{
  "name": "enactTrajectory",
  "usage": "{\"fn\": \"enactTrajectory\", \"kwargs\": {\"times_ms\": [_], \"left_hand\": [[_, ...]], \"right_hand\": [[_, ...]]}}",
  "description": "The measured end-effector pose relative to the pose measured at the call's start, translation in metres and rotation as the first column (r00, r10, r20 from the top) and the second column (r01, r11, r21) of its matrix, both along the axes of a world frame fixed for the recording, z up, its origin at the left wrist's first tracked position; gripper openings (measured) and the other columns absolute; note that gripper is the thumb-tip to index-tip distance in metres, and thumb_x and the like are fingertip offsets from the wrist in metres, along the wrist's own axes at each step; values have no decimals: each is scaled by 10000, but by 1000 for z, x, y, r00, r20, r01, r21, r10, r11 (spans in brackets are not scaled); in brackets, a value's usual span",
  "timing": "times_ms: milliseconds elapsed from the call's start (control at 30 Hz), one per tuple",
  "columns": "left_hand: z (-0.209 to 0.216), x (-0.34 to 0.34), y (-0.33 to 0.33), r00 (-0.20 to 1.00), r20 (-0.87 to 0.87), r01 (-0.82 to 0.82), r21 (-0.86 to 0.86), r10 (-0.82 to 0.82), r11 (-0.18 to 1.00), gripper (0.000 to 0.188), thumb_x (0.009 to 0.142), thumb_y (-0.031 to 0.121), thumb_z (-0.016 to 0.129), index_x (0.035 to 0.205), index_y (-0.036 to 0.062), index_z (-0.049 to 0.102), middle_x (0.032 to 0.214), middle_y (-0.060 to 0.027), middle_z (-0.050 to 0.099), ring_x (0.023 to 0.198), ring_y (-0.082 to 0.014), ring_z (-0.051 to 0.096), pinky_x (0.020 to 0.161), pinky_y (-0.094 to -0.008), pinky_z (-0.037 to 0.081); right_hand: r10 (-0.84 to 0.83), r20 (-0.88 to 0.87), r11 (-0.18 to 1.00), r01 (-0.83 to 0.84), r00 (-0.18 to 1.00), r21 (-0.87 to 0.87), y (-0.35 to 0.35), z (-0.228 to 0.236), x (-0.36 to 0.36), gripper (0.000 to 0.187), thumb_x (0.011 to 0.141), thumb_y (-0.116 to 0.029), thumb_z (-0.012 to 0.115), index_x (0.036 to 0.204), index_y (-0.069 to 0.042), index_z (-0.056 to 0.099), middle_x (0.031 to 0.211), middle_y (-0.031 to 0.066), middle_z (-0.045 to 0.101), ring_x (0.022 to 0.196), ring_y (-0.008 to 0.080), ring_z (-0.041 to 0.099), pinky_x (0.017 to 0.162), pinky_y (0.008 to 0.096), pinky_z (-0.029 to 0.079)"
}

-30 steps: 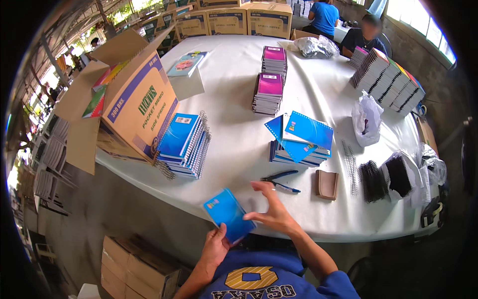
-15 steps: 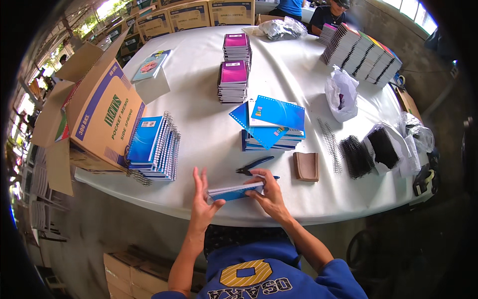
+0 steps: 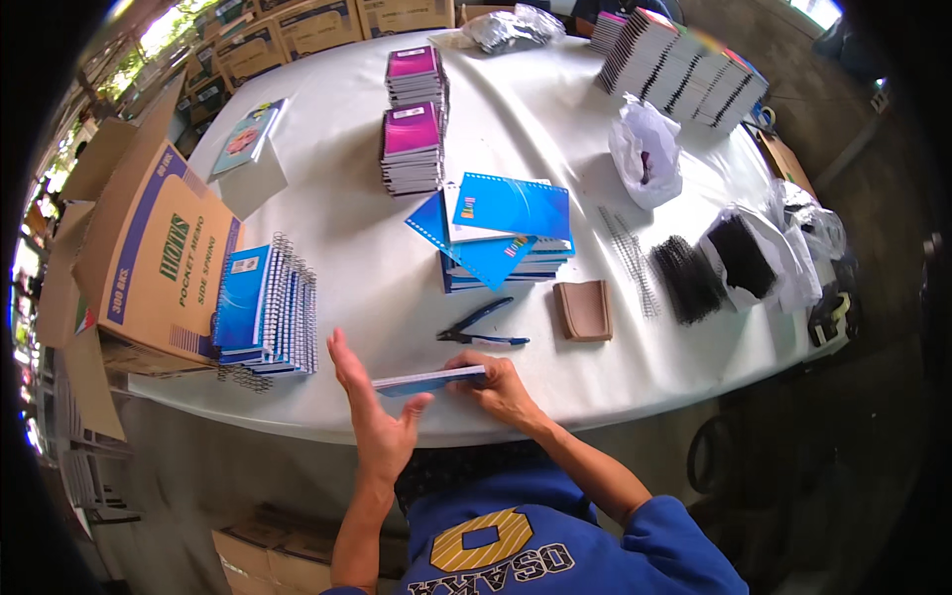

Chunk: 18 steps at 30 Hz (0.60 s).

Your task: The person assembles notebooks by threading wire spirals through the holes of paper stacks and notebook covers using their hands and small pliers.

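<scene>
Right hand (image 3: 504,393) pinches blue notebook (image 3: 424,381) by its right end, long axis running crosswise toward spread left hand (image 3: 382,426).

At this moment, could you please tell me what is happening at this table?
A person's right hand grips a thin blue notebook by its right end, over the near part of the white table; the left hand is open at its left end. Blue-handled pliers lie just beyond. Spiral-bound blue notebooks are stacked at left beside a carton; loose blue covers top another stack.
</scene>
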<state>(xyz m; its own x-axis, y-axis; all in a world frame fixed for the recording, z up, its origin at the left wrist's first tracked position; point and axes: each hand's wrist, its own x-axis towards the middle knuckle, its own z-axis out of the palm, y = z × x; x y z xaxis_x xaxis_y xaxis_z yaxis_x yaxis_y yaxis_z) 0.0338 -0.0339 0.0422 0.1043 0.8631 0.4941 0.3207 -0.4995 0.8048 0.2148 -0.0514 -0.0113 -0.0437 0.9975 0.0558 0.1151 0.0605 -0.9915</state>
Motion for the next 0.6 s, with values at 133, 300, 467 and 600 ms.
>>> {"fn": "enactTrajectory", "kwargs": {"times_ms": [133,300,467,600], "left_hand": [[22,33,6,640,-768,161,144,8,976,844,839,348,679,1513,68,255,1547,-174,301,1455,-390,195,1136,-606,172],[2,34,20,534,-846,232,136,-9,963,690,816,408,671,1424,149,475,1407,-89,518,1231,-410,513,1037,-543,387],[1,43,14,569,-821,275,131,-51,952,664,827,398,670,1416,155,482,1360,-84,564,1152,-362,588,884,-420,523],[3,40,17,580,-812,275,115,-70,955,709,823,327,693,1447,129,423,1355,-77,570,1131,-344,612,828,-395,545]], "right_hand": [[14,-110,1000,-12,994,14,-3,-5,3,262,810,0,679,1067,-19,639,879,76,689,764,118,579,724,284,477],[108,375,968,-184,921,173,0,37,85,352,772,56,662,1111,-36,672,907,106,721,803,189,659,777,305,519],[-545,604,835,443,582,327,56,35,236,116,805,-29,666,909,-44,714,825,119,692,786,262,649,731,378,522],[-564,785,758,536,254,371,127,7,276,213,805,-200,730,927,-30,692,1005,189,636,1042,376,569,882,426,472]]}}
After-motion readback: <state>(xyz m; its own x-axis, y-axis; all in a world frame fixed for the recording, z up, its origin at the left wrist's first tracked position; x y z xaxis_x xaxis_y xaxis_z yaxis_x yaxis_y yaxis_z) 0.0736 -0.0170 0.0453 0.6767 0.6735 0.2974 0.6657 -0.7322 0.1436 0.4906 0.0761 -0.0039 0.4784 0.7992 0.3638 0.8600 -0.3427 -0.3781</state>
